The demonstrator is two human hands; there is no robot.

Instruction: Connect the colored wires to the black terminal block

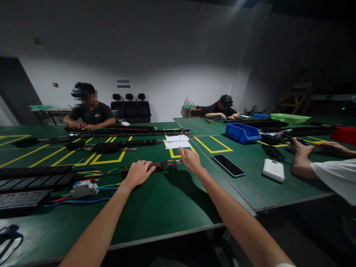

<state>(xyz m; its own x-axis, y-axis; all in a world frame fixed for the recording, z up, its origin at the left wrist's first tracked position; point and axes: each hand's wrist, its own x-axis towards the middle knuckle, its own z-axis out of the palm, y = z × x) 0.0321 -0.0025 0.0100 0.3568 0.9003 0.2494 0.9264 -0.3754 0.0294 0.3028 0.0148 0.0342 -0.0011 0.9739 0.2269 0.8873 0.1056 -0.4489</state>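
My left hand [138, 172] lies palm down on a short black strip with coloured wires [155, 166] on the green table [172, 207], its fingers curled over the strip's left end. My right hand [189, 158] reaches to the strip's right end, where the red and blue wire ends [172, 162] stick out; its fingers are bent and touch the wires there. Just beyond lie white paper sheets [177, 141].
Black power strips [27, 183] and a white breaker with wires [83, 188] lie at left. A phone [228, 165], a white power bank [273, 170] and a blue bin [241, 132] sit at right. Three other people work at the tables, one close at right.
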